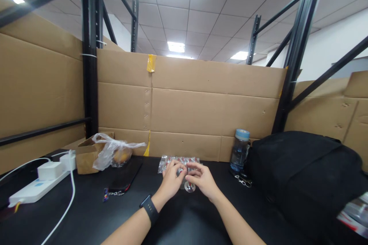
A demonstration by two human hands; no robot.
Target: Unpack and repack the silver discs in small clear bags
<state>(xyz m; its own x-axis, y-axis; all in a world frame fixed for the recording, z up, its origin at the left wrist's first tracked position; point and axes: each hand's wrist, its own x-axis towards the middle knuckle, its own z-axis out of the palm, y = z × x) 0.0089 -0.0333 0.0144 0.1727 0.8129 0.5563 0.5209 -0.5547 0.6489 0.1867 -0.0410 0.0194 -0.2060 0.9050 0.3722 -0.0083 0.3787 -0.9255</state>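
We start with the biggest thing here, the cardboard wall (186, 111), standing along the back edge of the black table (186, 222) and seemingly there to screen off the space. On the right side of the table slumps the black backpack (301, 176), left off to one side, we think, to free the middle. Over towards the back left corner sits a paper bag (86, 157) with a knotted plastic bag (116, 153) against it, and along the left edge runs the white power strip (37, 191), its plugs well apart from the hands. Near the back edge, right of centre, we have the bottle (239, 151) upright, close beside the backpack. Left of centre, a flat black case (125, 176) lies clear of both arms.

Now the hands, meeting in the middle! Our left hand (174, 176), watch (149, 209) on its wrist, curls narrow; our right hand (202, 180) arches, thumb and fingers a little apart, probably so both can work on one small thing. Just behind them, close to the back edge, lies a clear packet (165, 162), handy for reaching. And smallest of all, the little clear piece with a round base (190, 188) shows right below the fingertips, mid-table. Fingers hide its top, so we cannot tell which hand, if either, grips it.
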